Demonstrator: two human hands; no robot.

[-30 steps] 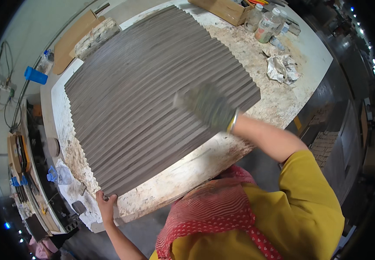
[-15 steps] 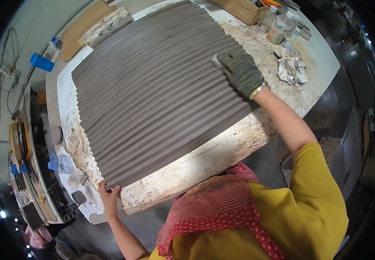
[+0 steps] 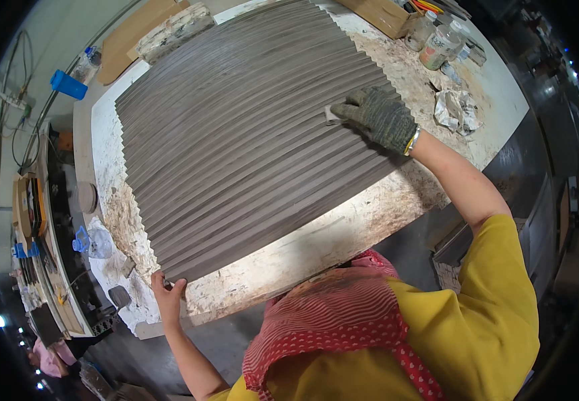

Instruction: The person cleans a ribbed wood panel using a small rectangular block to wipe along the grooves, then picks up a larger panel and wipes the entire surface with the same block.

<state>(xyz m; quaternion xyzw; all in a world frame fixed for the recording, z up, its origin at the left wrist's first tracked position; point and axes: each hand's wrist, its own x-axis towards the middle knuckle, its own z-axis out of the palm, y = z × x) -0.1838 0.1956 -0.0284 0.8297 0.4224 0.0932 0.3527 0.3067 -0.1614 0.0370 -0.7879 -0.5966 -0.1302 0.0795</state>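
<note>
- Right hand (image 3: 377, 119): gloved, palm down over the panel's right part, hiding some ribs; fingers closed on a small pale pad (image 3: 332, 115).
- Left hand (image 3: 168, 294): bare, at the panel's near left corner; thumb and forefinger parted, pinch cannot be told.
- Ribbed panel (image 3: 249, 134): grey-brown, flat on stained white table (image 3: 303, 257).
- Right side: crumpled paper (image 3: 456, 112), bottles (image 3: 438, 47), cardboard box (image 3: 383, 17).
- Left side: blue cup (image 3: 69, 85), clear jug (image 3: 99, 242).
</note>
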